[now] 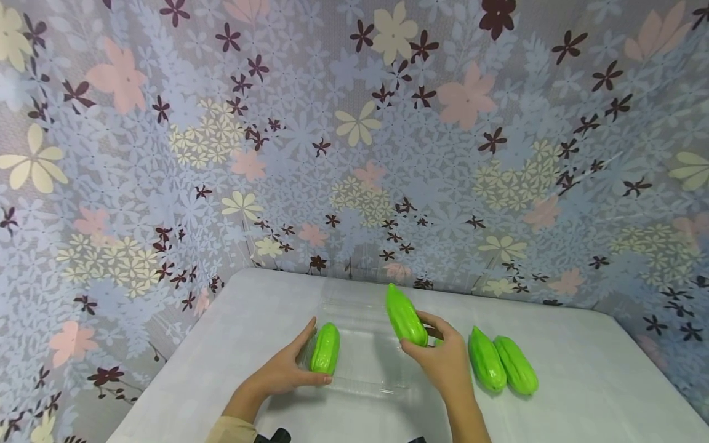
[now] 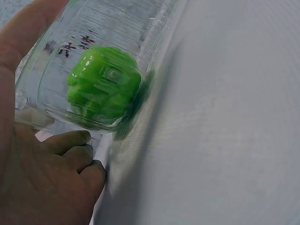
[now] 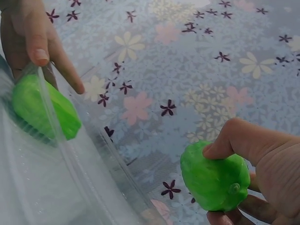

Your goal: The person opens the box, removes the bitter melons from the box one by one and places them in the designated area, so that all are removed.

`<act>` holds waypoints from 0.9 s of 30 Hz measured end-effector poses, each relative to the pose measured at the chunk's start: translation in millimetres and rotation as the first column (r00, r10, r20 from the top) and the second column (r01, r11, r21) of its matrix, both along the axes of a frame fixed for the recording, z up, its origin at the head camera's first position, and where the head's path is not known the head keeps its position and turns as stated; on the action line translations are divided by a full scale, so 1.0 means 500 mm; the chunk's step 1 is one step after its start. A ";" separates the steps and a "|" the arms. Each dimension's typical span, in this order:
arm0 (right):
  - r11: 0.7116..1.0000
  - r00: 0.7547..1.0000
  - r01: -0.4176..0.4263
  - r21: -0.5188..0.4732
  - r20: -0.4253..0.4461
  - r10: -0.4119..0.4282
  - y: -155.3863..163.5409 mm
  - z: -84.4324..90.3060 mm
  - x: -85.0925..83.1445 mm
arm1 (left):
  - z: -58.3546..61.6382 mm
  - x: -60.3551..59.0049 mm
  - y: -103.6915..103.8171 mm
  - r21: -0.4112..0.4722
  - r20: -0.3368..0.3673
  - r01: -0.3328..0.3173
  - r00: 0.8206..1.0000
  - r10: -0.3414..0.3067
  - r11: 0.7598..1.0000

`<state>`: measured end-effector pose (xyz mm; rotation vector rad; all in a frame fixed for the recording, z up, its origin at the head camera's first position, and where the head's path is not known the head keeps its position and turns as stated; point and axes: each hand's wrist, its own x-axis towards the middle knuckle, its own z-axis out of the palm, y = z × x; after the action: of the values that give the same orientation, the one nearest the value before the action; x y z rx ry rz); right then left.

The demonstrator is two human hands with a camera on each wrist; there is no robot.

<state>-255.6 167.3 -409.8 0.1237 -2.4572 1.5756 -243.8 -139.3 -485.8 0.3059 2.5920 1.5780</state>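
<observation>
L hand is lying at the left end of a clear plastic tray on the white worktop. Its thumb is running along the near side and its fingers are curling round the far side of that end, so it's gripping the tray. Inside the tray, right by that hand, a green toy gourd is lying lengthwise along the left wall. In the left wrist view it's showing through the clear wall, w/ the fingers tucked just below it. In the right wrist view, the same gourd is sitting behind the tray rim w/ L fingers over it.

R hand is clamping a second green gourd btwn thumb and fingers. It's holding it tilted, tip up and away, above the right half of the tray. That gourd isn't touching the tray floor as far as the head view is showing. The right wrist view is showing its stem end pinched w/ the thumb on top.

Two more green gourds are lying side by side, touching, on the worktop just right of R hand and outside the tray.

A flower-print cloth is hanging behind the worktop and wrapping both sides.
</observation>
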 end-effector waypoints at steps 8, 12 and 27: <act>0.999 0.999 0.029 -0.039 0.017 -0.028 0.029 0.012 0.004 | 0.002 -0.001 0.002 0.005 0.000 0.008 1.000 -0.008 1.000; 0.998 0.997 0.070 -0.005 0.037 -0.070 0.046 0.020 0.006 | 0.005 -0.001 0.003 0.012 0.001 0.010 1.000 -0.010 1.000; 0.984 0.981 0.166 -0.072 0.118 -0.156 0.109 0.026 0.004 | 0.003 -0.001 -0.001 -0.018 0.005 0.002 1.000 -0.002 1.000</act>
<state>-253.8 222.0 -396.9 -0.1779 -2.4102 1.6506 -244.5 -139.5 -484.1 0.3031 2.6000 1.5518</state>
